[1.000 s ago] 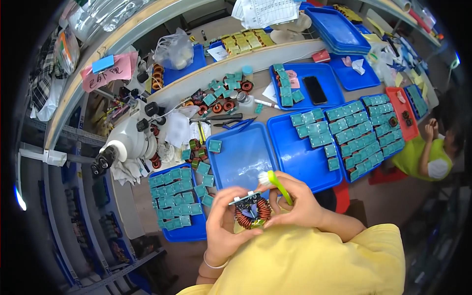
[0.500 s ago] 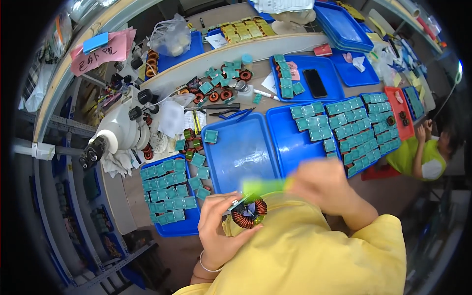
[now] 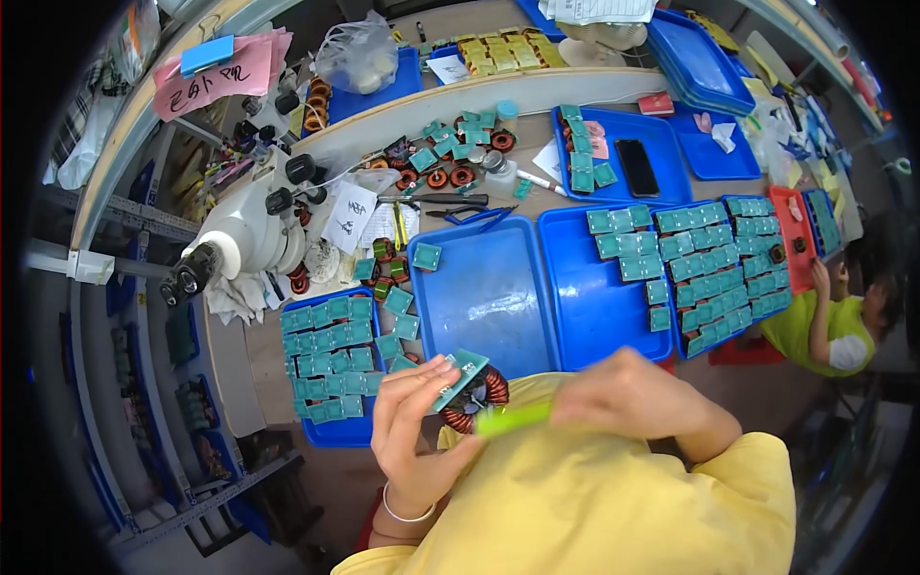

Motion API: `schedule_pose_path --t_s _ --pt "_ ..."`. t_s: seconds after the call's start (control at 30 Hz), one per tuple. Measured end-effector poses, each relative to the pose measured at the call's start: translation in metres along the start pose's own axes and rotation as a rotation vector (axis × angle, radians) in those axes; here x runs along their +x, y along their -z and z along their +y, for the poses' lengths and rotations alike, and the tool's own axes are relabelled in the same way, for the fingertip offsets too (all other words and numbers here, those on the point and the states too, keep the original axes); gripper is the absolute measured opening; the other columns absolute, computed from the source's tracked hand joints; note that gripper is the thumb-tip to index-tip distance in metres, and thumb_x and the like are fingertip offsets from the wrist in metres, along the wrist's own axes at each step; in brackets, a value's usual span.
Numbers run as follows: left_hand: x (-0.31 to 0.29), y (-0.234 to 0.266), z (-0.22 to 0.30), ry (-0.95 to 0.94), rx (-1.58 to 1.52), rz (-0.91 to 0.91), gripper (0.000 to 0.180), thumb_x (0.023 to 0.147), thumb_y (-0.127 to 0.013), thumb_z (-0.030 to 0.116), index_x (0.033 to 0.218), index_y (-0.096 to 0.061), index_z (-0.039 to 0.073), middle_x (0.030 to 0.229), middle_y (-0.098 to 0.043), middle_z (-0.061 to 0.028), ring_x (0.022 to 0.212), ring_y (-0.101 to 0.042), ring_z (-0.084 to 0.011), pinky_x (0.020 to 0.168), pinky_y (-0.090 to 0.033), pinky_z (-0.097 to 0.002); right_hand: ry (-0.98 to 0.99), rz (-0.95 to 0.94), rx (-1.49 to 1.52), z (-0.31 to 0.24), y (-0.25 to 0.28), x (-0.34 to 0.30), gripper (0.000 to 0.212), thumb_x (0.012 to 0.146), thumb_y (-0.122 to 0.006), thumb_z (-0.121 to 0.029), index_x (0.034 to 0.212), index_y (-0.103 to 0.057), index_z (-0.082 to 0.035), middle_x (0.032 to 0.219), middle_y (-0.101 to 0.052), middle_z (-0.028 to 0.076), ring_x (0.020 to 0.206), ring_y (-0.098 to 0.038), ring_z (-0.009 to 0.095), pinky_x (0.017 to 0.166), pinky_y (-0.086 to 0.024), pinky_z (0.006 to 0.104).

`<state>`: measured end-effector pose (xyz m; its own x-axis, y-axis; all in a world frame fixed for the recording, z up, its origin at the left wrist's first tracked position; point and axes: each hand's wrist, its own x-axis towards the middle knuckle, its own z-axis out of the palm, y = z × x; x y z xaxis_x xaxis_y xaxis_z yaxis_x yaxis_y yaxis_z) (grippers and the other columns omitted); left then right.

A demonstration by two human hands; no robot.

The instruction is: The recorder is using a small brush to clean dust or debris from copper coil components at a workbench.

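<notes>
Close to my body, my left hand [image 3: 407, 436] grips a toroidal coil [image 3: 495, 385] wound with copper wire, which has a square teal circuit board [image 3: 465, 372] on its side. The fingers lie over the board and the thumb is beneath. My right hand [image 3: 623, 398], slightly blurred, is closed round a bright green stick-shaped tool [image 3: 517, 418]. The tool's tip overlaps the lower edge of the coil in this view; whether it touches is unclear. Nearest beyond the hands is a blue tray [image 3: 484, 316] with one teal-topped coil [image 3: 426, 257] in its far left corner.
Rows of teal-topped coils fill blue trays on the left [image 3: 331, 436] and right [image 3: 586, 326]. A white microscope [image 3: 240, 225] stands at the left. Blue-handled pliers [image 3: 470, 215], loose coils [image 3: 436, 178] and a phone [image 3: 636, 167] lie farther back. Another person [image 3: 834, 326] sits at the right.
The coil has been tilted, so its teal board faces up more. My right hand and the green tool have come lower, across the coil's lower side. The whole view has shifted slightly.
</notes>
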<state>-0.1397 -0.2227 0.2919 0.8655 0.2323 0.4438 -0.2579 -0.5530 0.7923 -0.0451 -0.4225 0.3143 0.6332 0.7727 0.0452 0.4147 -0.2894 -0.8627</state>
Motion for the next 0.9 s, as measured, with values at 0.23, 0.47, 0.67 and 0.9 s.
schedule_pose_path --t_s 0.23,0.47,0.67,0.9 --pt "-0.011 -0.001 0.003 0.320 -0.646 -0.068 0.068 0.052 -0.085 0.012 0.107 -0.051 -0.007 0.103 -0.051 -0.0146 0.100 -0.054 -0.0277 0.088 -0.045 -0.0366 0.026 0.034 0.273 0.002 -0.004 0.006 0.057 0.062 -0.081 -0.025 0.106 -0.053 -0.003 0.091 -0.047 0.005 0.059 -0.037 0.006 0.049 -0.029 0.0179" --pt "-0.007 -0.001 0.008 0.385 -0.760 -0.148 0.065 0.051 -0.084 0.008 0.105 -0.052 -0.006 0.103 -0.051 -0.0149 0.101 -0.054 -0.0292 0.090 -0.043 -0.0374 -0.005 0.013 0.447 -0.002 -0.024 0.008 0.058 0.060 -0.083 -0.019 0.105 -0.050 -0.004 0.100 -0.042 0.006 0.056 -0.035 0.005 0.050 -0.029 0.0179" --pt "-0.002 -0.003 0.007 0.294 -0.740 -0.161 0.062 0.048 -0.083 0.007 0.102 -0.055 -0.001 0.102 -0.057 -0.0153 0.102 -0.052 -0.0308 0.091 -0.040 -0.0403 0.098 0.083 0.445 0.000 -0.024 0.006 0.054 0.062 -0.081 -0.015 0.105 -0.050 -0.003 0.100 -0.043 0.007 0.054 -0.034 0.004 0.048 -0.028 0.0171" --pt "-0.005 -0.003 0.013 0.423 -0.842 -0.149 0.062 0.048 -0.084 0.008 0.102 -0.054 -0.002 0.102 -0.059 -0.0159 0.103 -0.051 -0.0299 0.092 -0.039 -0.0405 0.112 0.135 0.398 -0.005 -0.022 0.001 0.060 0.061 -0.080 -0.021 0.106 -0.048 0.004 0.097 -0.053 0.013 0.088 -0.052 0.025 0.070 -0.045 0.0313"
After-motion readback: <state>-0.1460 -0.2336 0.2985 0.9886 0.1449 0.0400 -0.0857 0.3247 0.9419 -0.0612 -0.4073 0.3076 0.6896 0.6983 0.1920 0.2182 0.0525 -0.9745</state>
